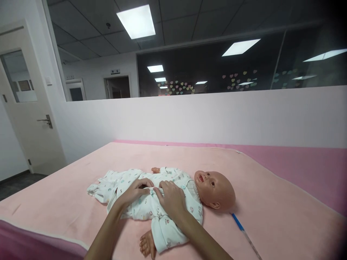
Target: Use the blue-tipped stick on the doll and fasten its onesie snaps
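A baby doll (217, 189) lies on its back across the bed, its head to the right. It wears a white patterned baby outfit (142, 209) with small blue-green snap buttons down the front. My left hand (138, 190) pinches the front edge of the outfit at the doll's belly, beside a snap button (151, 192). Just to the right, my right hand (171, 196) grips the same edge with thumb and fingers. Another button (183, 187) shows near the chest. One doll hand (147, 245) sticks out of the near sleeve, the other (155, 170) out of the far sleeve.
A pink pad (81, 184) covers the bed, with a darker pink sheet (306, 173) showing at the right. A thin stick with a blue end (238, 221) lies near the doll's head. Behind the bed runs a white wall (217, 119) with windows above. A door (29, 108) stands at the left.
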Motion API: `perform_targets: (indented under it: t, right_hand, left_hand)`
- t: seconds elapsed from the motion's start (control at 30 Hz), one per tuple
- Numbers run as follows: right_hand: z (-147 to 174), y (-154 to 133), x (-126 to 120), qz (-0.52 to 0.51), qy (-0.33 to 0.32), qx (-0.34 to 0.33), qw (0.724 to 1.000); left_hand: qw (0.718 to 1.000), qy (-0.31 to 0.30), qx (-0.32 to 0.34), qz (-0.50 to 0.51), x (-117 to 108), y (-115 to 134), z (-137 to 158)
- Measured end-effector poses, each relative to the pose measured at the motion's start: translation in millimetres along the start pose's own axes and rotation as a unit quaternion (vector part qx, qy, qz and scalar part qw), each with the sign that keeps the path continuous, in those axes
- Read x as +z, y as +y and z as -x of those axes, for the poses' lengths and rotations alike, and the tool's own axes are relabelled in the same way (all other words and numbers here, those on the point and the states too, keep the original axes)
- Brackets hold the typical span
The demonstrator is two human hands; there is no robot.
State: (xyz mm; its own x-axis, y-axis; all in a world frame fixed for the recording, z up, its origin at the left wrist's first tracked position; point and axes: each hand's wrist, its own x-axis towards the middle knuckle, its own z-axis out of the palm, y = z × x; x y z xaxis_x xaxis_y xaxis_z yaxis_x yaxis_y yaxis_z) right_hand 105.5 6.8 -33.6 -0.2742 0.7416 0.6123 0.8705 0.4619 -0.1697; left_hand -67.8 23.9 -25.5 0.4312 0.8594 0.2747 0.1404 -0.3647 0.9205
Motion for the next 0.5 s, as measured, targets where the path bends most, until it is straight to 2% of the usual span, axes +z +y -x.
perform_targets:
  t: [0.3, 0.4, 0.5]
  right_hand:
    - [-2.1, 2.2, -0.7, -0.013, 0.021, 0.010, 1.000]
    - [6.1, 0.2, 1.2, -0.043, 0.061, -0.001, 0.997]
    - [13.0, 14.7, 8.3, -0.076, 0.127, -0.056, 0.987]
  left_hand:
    - [0.999, 0.001, 0.016, -0.046, 7.2, 13.6, 7.1]
    - [0.998, -0.002, 0.017, -0.067, 7.6, 13.8, 7.5]
    - [0.996, 0.010, 0.005, -0.085, 7.4, 10.8, 6.7]
